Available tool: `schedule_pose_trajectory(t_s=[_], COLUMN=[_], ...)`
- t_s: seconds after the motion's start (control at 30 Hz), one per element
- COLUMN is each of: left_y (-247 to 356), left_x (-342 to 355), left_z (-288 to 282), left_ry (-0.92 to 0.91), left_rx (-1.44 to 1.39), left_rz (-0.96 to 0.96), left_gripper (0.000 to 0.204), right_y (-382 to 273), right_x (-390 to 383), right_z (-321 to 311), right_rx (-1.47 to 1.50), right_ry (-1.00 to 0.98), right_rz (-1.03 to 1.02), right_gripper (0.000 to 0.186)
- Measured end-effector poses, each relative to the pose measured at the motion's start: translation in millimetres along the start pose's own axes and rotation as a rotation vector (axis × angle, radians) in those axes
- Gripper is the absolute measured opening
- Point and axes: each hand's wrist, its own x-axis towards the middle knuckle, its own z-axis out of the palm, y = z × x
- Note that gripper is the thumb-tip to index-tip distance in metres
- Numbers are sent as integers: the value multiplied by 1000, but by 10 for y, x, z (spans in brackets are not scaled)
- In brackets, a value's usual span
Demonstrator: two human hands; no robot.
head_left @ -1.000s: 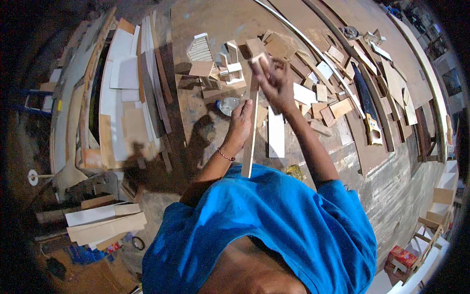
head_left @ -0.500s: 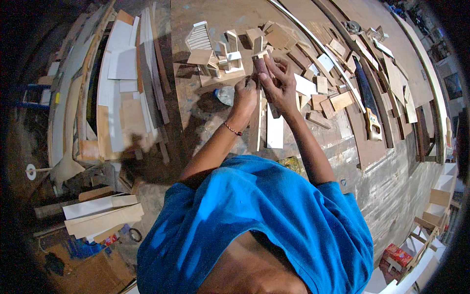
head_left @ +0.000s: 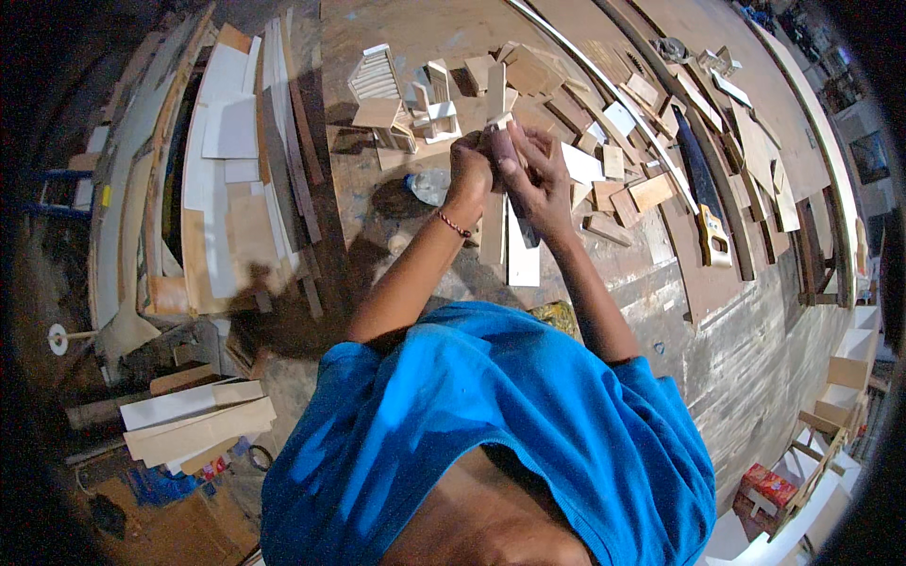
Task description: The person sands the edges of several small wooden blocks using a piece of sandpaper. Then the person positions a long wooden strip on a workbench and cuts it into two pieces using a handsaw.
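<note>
Over the workbench, my left hand [head_left: 472,170] is closed around a small pale wooden piece [head_left: 497,91], whose upper end sticks up past the fingers. My right hand [head_left: 538,174] is closed on a reddish-brown strip [head_left: 503,143] that looks like sandpaper and lies against the wood. Its dark tail [head_left: 522,226] hangs below the palm. The fingers hide where the two meet. Beyond my left hand stands a small wooden model [head_left: 415,118] with a slatted part and upright panels. A clear plastic bottle [head_left: 427,187] lies beside my left wrist.
Wood offcuts [head_left: 613,160] cover the bench to the right, with a yellow-handled handsaw [head_left: 714,236] among long strips. A white board [head_left: 523,259] lies below my hands. Long boards [head_left: 226,132] are stacked at left. A red box [head_left: 766,491] sits at lower right.
Both hands have shifted slightly down with the wooden piece. The piece now shows more of its length above the fingers, and the brown strip less. The view has moved a little.
</note>
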Motion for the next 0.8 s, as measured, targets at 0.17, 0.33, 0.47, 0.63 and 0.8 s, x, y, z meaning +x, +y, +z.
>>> schedule_pose_trajectory(t_s=[0.17,0.33,0.47,0.63,0.8], left_y=[-137,-119,-10,73,135], left_x=[590,303,-154,258,441], left_z=[-417,-178,272,68,-5], left_ry=[315,-34,3,186,243], left_rx=[521,386,513,323,744], left_rz=[145,219,169,249,365], left_gripper=[41,35,17,37,40], right_y=[-397,-61,278,-149,-190], right_x=[-440,-227,125,-237,-564], right_z=[34,4,-104,-50,-129], right_rx=[48,11,16,72,-11], right_ry=[-118,47,217,34,-68], right_rz=[-123,-110,21,-20,-63], right_gripper=[47,45,39,45,48])
